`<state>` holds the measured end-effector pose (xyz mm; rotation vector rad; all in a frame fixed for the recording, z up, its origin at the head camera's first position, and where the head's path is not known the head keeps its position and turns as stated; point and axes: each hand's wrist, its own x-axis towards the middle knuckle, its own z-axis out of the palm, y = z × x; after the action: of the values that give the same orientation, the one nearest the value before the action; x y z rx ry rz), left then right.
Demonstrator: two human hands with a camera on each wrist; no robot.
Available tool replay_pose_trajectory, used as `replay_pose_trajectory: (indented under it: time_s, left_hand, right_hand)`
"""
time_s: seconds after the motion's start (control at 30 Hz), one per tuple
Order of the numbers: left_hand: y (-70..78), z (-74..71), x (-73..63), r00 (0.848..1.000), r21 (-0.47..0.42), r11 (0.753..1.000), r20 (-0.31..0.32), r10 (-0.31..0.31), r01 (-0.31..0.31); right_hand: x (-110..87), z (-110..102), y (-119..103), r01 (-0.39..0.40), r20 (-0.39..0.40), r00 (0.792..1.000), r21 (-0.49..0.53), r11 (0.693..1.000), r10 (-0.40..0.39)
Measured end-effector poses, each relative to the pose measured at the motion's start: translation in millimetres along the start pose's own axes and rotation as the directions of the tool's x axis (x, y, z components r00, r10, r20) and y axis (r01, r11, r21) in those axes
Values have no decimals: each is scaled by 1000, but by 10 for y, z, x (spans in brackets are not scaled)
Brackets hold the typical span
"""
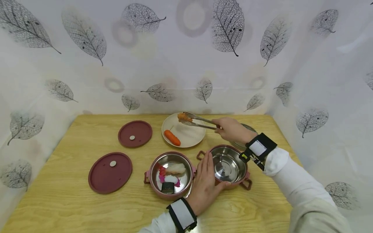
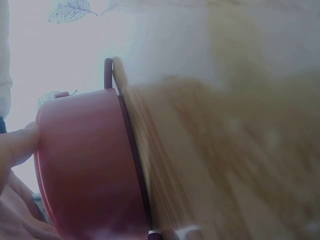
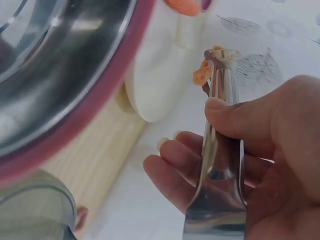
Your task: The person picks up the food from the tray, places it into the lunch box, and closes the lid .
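In the head view my right hand (image 1: pixel 233 130) grips metal tongs (image 1: pixel 204 124). Their tips pinch a golden-brown piece of fried food (image 1: pixel 184 117) over the far part of a cream plate (image 1: pixel 190 137). The right wrist view shows the thumb (image 3: pixel 235 117) pressed on the tongs, with the fingers behind them. A carrot (image 1: pixel 172 138) lies on the plate's left side. My left hand (image 1: pixel 205 184) holds the near left side of a pink steel-lined pot (image 1: pixel 225 161), fingertips at its rim and thumb along the front. No food shows inside this pot.
Left of it, a second pink pot (image 1: pixel 156 166) contains a sushi roll and other food pieces. Two dark red lids (image 1: pixel 109 181) with pale knobs lie at the left. A glass lid (image 1: pixel 239 146) sits behind the right pot, partly hidden by my right arm. Leaf-patterned curtain surrounds the wooden table.
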<state>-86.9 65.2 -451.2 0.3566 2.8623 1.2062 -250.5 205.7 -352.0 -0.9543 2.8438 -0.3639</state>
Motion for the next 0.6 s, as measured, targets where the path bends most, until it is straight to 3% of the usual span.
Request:
replay_pose_trajectory:
  time_s: [0.37,0.6]
  left_hand:
    - [-17,-10,-23,999,69,997,-21,46,-44]
    - [-1,-18,-17,1000,79,996,8,28,-28]
  right_hand:
    - [-516,-386,43,38,-103,994,-8,999,-38]
    - [-1024,-583,66,59,-105,992,-42,997,-63]
